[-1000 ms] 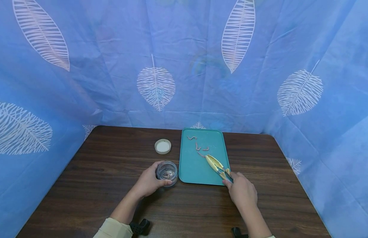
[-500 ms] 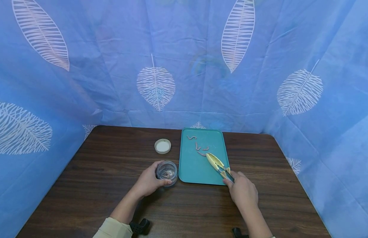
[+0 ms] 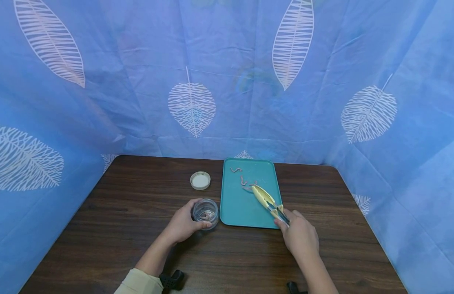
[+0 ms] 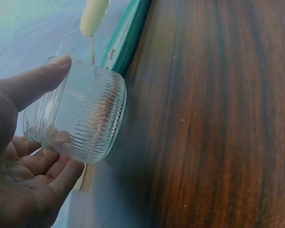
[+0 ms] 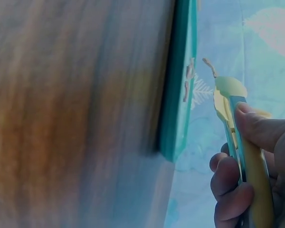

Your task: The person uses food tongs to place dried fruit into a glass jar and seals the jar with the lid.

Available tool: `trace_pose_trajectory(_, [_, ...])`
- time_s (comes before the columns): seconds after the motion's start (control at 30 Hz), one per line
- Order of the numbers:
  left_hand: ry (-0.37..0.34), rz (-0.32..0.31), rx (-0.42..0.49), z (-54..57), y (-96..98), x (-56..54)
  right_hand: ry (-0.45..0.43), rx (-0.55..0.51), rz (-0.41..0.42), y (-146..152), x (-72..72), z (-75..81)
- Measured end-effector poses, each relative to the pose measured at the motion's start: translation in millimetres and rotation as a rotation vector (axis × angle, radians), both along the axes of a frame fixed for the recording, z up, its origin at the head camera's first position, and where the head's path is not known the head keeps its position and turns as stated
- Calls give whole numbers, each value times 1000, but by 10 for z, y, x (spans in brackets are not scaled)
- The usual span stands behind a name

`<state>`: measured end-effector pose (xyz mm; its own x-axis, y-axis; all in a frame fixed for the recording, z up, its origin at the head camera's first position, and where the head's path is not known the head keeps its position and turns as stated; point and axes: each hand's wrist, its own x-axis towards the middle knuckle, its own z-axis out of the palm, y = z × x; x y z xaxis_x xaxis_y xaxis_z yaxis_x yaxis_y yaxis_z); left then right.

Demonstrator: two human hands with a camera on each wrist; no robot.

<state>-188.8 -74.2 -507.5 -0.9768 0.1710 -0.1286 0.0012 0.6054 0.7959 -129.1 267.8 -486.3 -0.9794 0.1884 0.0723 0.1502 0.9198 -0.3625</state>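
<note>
My left hand (image 3: 183,222) grips a ribbed clear glass jar (image 4: 85,114) round its side, beside the tray's left edge. Its mouth faces up, and a small worm-like piece shows inside in the head view. My right hand (image 3: 301,233) holds yellow-and-metal tongs (image 3: 264,197) by the handles, thumb on top in the right wrist view. From the tongs' closed tips sticks out a thin pinkish worm (image 5: 209,66), clear of the teal tray (image 3: 245,214) in both wrist views. Other worms, including a curled one (image 3: 243,181) and a wavy one (image 3: 236,170), lie on the tray.
A round lid (image 3: 200,180) with a white inside lies on the dark wooden table (image 3: 138,196), behind the jar. Blue curtains (image 3: 227,102) with white leaf prints hang behind and at both sides of the table.
The tongs have shifted slightly up and left in the head view, and a worm has come up off the tray in their tips. My left hand and the jar have stayed put.
</note>
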Motion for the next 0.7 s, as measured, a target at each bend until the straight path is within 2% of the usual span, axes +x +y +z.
trace_pose_trajectory(0.7, [-7,4,3,-8,0,-2,88,-8,74,-185,136,304])
